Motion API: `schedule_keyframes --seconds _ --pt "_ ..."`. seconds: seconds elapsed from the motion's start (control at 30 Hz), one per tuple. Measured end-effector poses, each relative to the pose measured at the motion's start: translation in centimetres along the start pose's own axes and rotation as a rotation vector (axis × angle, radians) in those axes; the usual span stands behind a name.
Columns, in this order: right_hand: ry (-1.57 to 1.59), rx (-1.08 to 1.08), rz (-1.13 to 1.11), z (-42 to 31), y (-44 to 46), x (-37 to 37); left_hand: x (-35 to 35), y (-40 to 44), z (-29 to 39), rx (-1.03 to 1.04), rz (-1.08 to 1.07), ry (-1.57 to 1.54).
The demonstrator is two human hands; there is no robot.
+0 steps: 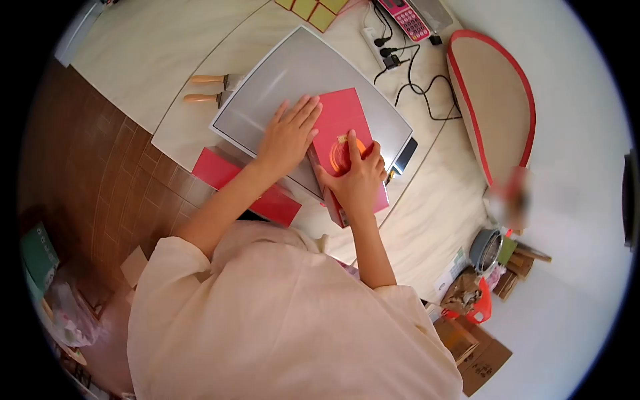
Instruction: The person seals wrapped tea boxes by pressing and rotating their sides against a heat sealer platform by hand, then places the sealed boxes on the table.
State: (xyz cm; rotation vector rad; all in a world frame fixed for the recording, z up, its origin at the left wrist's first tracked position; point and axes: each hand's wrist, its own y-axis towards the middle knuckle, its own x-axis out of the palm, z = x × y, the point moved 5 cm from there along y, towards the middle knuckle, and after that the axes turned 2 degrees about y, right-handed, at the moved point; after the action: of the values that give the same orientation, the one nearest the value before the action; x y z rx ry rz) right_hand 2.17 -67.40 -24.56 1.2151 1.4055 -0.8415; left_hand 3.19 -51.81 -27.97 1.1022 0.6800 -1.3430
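On the desk, a gray board carried a red box, seemingly closed though its handling looked unfinished, another red piece lying near the desk's edge, with the left hand flat, fingers straight, at the box's side and the right hand spread across its top, grip unclear.

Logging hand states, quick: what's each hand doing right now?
Left hand: open, fingers extended beside the red box; contact cannot be told.
Right hand: open, fingers spread over that box; grip cannot be told.
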Motion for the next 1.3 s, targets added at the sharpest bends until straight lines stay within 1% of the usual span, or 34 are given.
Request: schedule_keyframes --seconds 0.1,0.23,0.3,0.33,0.4,0.43,0.5,0.53,0.57,0.6,0.63,0.67,0.7,0.73,0.83,0.87,0.9,0.97,1.0,1.07,1.2,1.3 --pt "0.002 -0.008 0.047 -1.1 2.4 1.5 0.3 1.7 -2.0 -0.013 0.061 0.060" --pt "0.023 -0.009 0.134 -2.1 5.5 2.9 -0.1 4.4 -5.0 -0.038 0.075 0.070" --pt "0.064 -0.005 0.139 -2.3 6.9 3.1 -1.0 5.2 -6.8 -0.150 0.127 -0.243" --pt "0.073 -0.004 0.159 -2.1 7.2 2.8 -2.2 5.1 -6.7 -0.135 0.137 -0.231" --pt "0.063 0.037 0.214 -1.4 7.2 2.1 -5.4 2.5 -6.7 -0.197 0.372 -0.567" --pt "0.076 0.033 0.216 -1.1 7.3 1.0 -6.4 1.4 -6.1 -0.197 0.374 -0.553" --pt "1.294 0.365 -0.257 0.9 6.5 1.3 -6.8 -1.2 -5.4 -0.437 0.397 -0.915" --pt "1.810 0.379 -0.385 0.0 5.8 0.2 -7.0 -1.9 -4.3 -0.428 0.383 -0.919" --pt "2.013 0.744 -0.410 0.4 3.7 -0.9 -6.6 -2.3 -3.3 -0.446 0.337 -1.061" --pt "2.277 0.528 -0.485 0.8 3.5 -0.1 -6.3 -2.5 -2.2 -0.460 0.284 -1.204" --pt "2.521 0.305 -0.611 0.8 3.2 0.0 -6.5 -2.3 -1.1 -0.437 0.259 -1.212" --pt "2.681 0.188 -0.682 0.8 1.9 0.5 -6.4 -1.9 0.3 -0.432 0.159 -1.307" --pt "2.723 0.220 -0.666 0.3 0.7 0.4 -6.4 -1.6 1.6 -0.426 0.050 -1.399" --pt "2.763 0.257 -0.644 0.1 -0.4 0.4 -6.5 -1.5 2.6 -0.411 -0.076 -1.412" --pt "2.809 0.337 -0.546 0.0 -2.6 0.1 -7.7 -1.1 5.4 -0.353 -0.169 -1.349" --pt "2.814 0.352 -0.517 0.1 -3.2 0.1 -7.4 -1.2 5.9 -0.364 -0.200 -1.331" --pt "2.820 0.364 -0.490 0.3 -3.7 0.0 -7.0 -1.3 6.5 -0.346 -0.228 -1.325" --pt "2.826 0.376 -0.424 0.7 -4.7 -0.3 -6.3 -1.5 7.3 -0.349 -0.191 -1.319" --pt "2.828 0.386 -0.396 1.0 -5.1 -0.3 -6.2 -1.6 7.9 -0.337 -0.223 -1.314" --pt "2.829 0.400 -0.341 1.3 -6.0 -0.4 -6.0 -1.5 8.7 -0.379 -0.241 -1.303" --pt "2.822 0.457 -0.246 2.3 -7.6 -0.3 -5.7 -1.1 10.4 -0.397 -0.289 -1.290" --pt "2.812 0.486 -0.188 3.3 -8.4 -0.7 -5.5 -1.0 11.7 -0.384 -0.388 -1.274"
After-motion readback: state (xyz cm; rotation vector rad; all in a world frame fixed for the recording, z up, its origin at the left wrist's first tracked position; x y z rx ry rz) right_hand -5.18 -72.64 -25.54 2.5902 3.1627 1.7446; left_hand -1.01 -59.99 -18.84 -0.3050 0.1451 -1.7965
